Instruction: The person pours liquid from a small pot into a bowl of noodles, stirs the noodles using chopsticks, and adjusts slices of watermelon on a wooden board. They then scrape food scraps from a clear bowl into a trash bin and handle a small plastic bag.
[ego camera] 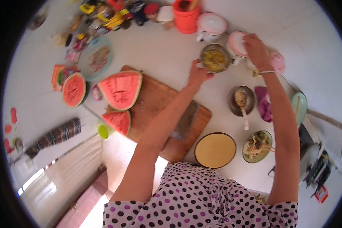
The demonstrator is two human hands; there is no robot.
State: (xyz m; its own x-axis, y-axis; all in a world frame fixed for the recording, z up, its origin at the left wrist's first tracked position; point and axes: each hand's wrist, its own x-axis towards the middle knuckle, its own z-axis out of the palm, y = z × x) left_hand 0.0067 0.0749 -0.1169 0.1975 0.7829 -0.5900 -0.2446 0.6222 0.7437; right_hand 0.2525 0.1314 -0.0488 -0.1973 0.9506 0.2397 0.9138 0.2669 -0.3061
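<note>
My left hand (198,74) grips the lower left rim of a small metal bowl (203,52). Yellow food fills the bowl, and a utensil handle leans out of it. Up and to the right, my right hand (256,51) is on the pink-and-white lid (237,42) of an enamel pot, fingers at its right side; the exact grip is partly hidden. A second lidded enamel pot (211,25) stands to the left of that one. Below my hands, another metal bowl (234,107) holds a spoon (240,99) of grainy food.
Watermelon pieces (122,88) and a cleaver (186,121) lie on a wooden cutting board (156,94). Near my body are a yellow plate (215,149) and a noodle bowl (256,146) with chopsticks. A purple cloth (263,104) lies under my right forearm. Jars and a red container (185,21) line the back.
</note>
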